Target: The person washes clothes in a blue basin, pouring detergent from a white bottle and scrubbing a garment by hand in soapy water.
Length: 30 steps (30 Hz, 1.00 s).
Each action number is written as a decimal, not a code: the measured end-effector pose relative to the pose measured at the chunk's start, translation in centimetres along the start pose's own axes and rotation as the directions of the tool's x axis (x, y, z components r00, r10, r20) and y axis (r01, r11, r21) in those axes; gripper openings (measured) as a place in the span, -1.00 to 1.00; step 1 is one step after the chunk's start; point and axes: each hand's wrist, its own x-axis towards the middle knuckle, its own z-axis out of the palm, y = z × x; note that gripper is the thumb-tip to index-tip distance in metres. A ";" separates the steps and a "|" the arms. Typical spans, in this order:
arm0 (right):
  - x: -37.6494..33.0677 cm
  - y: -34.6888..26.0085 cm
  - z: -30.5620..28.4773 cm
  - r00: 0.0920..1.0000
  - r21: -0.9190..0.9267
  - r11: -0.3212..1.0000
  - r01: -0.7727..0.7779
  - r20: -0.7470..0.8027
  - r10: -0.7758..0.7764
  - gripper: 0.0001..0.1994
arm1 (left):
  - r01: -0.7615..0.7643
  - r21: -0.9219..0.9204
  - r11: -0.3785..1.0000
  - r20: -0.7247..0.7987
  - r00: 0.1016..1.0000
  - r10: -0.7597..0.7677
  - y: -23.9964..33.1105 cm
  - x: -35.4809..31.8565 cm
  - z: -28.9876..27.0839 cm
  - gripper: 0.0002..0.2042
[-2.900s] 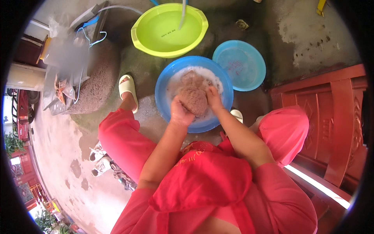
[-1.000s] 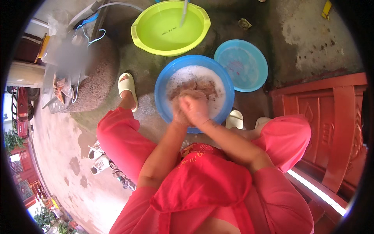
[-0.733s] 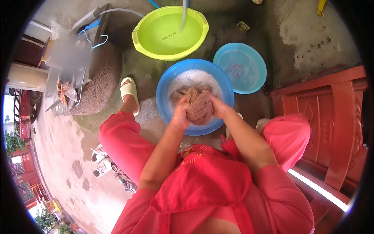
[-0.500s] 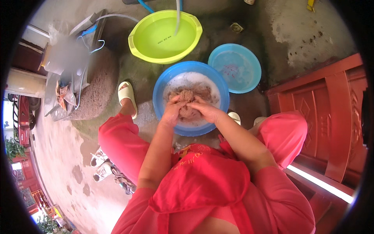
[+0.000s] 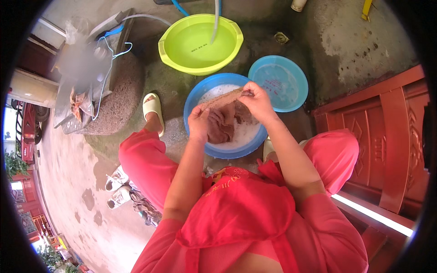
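A brown, knit-looking wet cloth (image 5: pixel 220 123) hangs between my two hands over a blue basin (image 5: pixel 233 153) of soapy water. My left hand (image 5: pixel 198 122) pinches one end of its upper edge near the basin's left side. Higher up and to the right, my right hand (image 5: pixel 258 102) grips the other end, so the edge is stretched on a slant. The lower part of the cloth droops in folds into the white suds (image 5: pixel 246 133). What lies under the suds is hidden.
Beyond the basin stands a yellow-green tub (image 5: pixel 200 67) of water with a hose (image 5: pixel 215 22) in it. A smaller light-blue basin (image 5: pixel 302 86) of cloudy water sits at the right. Red wooden doors (image 5: pixel 364 136) flank me; shoes (image 5: pixel 119 196) and dark cloth lie left.
My hands have gone from pressing the bunched cloth in the suds to holding its edge up, spread apart. My right hand moved up and right. The view shifted slightly.
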 end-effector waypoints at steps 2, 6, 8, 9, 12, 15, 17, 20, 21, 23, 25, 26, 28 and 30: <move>-0.3 0.2 0.7 0.999 0.002 0.999 0.036 -0.016 -0.036 -0.91 | 0.003 0.100 0.995 -0.135 0.991 0.011 -0.8 0.2 0.0 -0.79; -2.3 1.2 3.3 0.982 -0.111 0.979 0.171 0.104 -0.160 -0.92 | 0.439 -0.377 0.815 0.223 0.897 -0.380 -1.0 -0.3 0.8 -0.56; -5.3 -0.4 6.9 0.914 -0.135 0.931 0.341 0.278 -0.294 -0.92 | 0.637 -0.538 0.552 0.711 0.695 -0.110 -2.3 -0.1 0.3 -0.39; -6.9 -0.8 8.2 0.875 -0.145 0.889 0.433 0.304 -0.377 -0.91 | 0.516 -0.561 0.647 0.582 0.802 -0.134 0.1 -2.8 1.9 -0.40; -8.4 -1.4 9.9 0.821 -0.098 0.852 0.514 0.344 -0.456 -0.90 | 0.123 -0.481 0.868 0.356 0.932 0.065 -2.9 -5.1 0.5 -0.52; -5.4 3.6 8.5 0.950 -0.340 0.887 0.312 0.123 -0.288 -0.86 | 0.526 -0.599 0.604 0.530 0.825 -0.193 -4.4 -3.3 1.3 -0.58; -2.1 6.4 4.5 0.984 -0.416 0.895 -0.160 -0.137 0.113 -0.85 | 0.620 -0.555 0.554 0.500 0.781 -0.374 -5.0 -3.1 2.9 -0.58; -2.6 5.5 5.6 0.991 -0.502 0.859 -0.103 -0.126 0.045 -0.86 | 0.739 -0.523 0.426 0.815 0.580 -0.005 -9.5 0.4 -0.9 -0.57; -3.5 5.2 6.3 0.995 -0.446 0.895 -0.029 -0.103 -0.019 -0.85 | 0.745 -0.541 0.390 0.814 0.581 0.018 -10.1 0.4 -0.6 -0.60; -5.3 4.7 8.3 0.993 -0.380 0.921 0.086 -0.040 -0.109 -0.84 | 0.673 -0.597 0.436 0.686 0.711 -0.158 -7.0 -1.3 1.6 -0.66; -5.9 4.2 10.1 0.982 -0.456 0.871 0.180 0.032 -0.186 -0.84 | 0.532 -0.654 0.538 0.560 0.818 -0.128 -5.5 -2.0 1.4 -0.60; -5.3 4.9 9.5 0.994 -0.488 0.870 0.070 -0.042 -0.103 -0.84 | 0.601 -0.647 0.469 0.611 0.777 -0.153 -5.9 -2.1 1.1 -0.61; -2.9 7.2 6.1 0.978 -0.520 0.840 -0.155 -0.202 0.056 -0.85 | 0.726 -0.606 0.325 0.710 0.678 -0.189 -6.1 -2.2 0.7 -0.62; -2.2 11.7 2.4 0.971 -0.510 0.827 -0.237 -0.124 0.202 -0.80 | 0.567 -0.555 0.609 0.326 0.821 -0.468 -3.4 -3.2 3.6 -0.71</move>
